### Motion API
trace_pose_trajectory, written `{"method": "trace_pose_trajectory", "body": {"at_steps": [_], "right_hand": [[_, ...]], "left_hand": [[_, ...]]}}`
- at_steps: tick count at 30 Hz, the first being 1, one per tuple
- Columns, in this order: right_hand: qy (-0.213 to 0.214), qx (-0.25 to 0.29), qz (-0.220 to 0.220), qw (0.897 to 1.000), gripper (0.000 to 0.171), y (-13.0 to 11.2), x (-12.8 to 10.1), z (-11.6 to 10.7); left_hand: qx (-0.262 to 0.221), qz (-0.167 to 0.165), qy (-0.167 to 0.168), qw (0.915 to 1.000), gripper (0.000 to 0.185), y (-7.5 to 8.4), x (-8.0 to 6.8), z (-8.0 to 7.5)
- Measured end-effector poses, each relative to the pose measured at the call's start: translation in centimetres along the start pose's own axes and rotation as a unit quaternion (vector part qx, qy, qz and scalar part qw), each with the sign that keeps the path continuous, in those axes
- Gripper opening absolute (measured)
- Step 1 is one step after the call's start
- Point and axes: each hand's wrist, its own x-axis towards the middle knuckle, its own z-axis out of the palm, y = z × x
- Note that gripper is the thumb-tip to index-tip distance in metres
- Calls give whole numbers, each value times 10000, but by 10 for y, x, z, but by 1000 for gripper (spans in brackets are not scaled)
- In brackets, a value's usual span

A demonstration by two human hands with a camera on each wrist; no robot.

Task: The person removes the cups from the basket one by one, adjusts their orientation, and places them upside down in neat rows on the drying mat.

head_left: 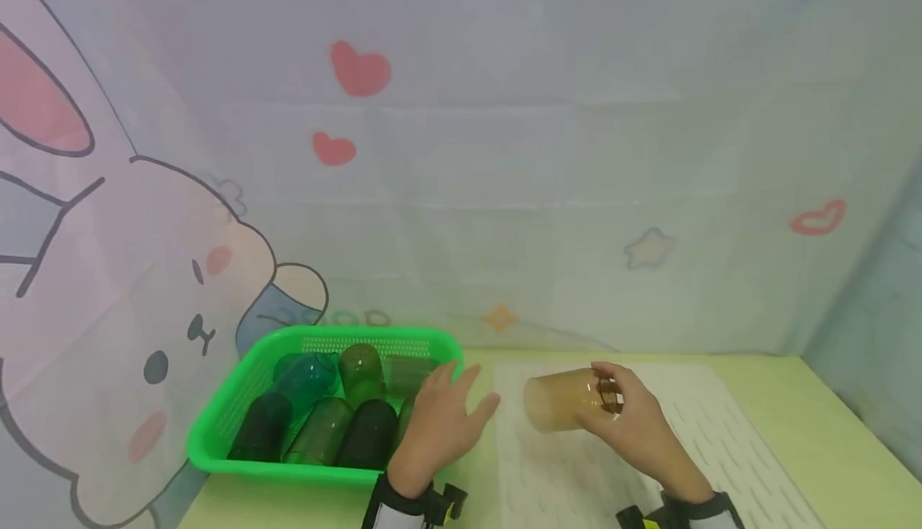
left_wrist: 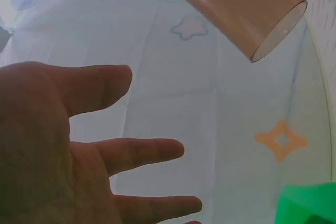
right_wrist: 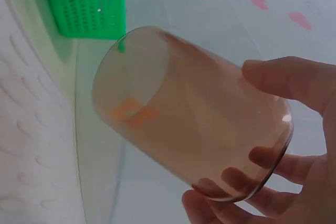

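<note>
My right hand (head_left: pixel 634 425) grips a clear amber cup (head_left: pixel 558 401) by its base end, thumb on one side and fingers round the other. The cup lies sideways in the air, its open mouth toward the left, as the right wrist view shows the cup (right_wrist: pixel 194 114) close up. Over the right end of the green basket (head_left: pixel 324 473) hovers my left hand (head_left: pixel 442 425), fingers spread and holding nothing. Inside the basket lie several tinted cups, among them a dark one (head_left: pixel 369 433), a blue one (head_left: pixel 306 377) and an olive one (head_left: pixel 362 373).
A white textured mat (head_left: pixel 533 481) lies under the right hand on the yellow-green table (head_left: pixel 778 425). Behind the table hangs a pale cloth (head_left: pixel 540 177) printed with hearts, stars and a large rabbit at the left.
</note>
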Motion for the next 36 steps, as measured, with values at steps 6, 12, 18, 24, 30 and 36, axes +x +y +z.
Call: {"method": "trace_pose_trajectory", "body": {"at_steps": [6, 12, 18, 24, 30, 36], "right_hand": [[-438, -1288, -285, 9903, 67, -3, 13, -5], [-801, -1925, -739, 9752, 62, -6, 34, -1], [-979, -2032, -774, 9712, 60, -2, 52, 10], [-846, -2217, -939, 9669, 59, 1, 69, 27], [-805, -2462, -993, 9607, 62, 0, 89, 43], [-780, -2567, -891, 9592, 65, 10, 103, 60]], "left_hand": [[819, -62, 29, 9966, 52, -3, -8, -3], [1019, -197, -98, 9945, 53, -5, -12, -13], [952, -103, -217, 9952, 52, -2, -14, -20], [996, -28, -234, 9947, 53, -4, -11, -18], [1117, 17, -228, 9935, 51, -5, -10, -22], [1091, 4, -309, 9936, 52, -3, -10, -21]]}}
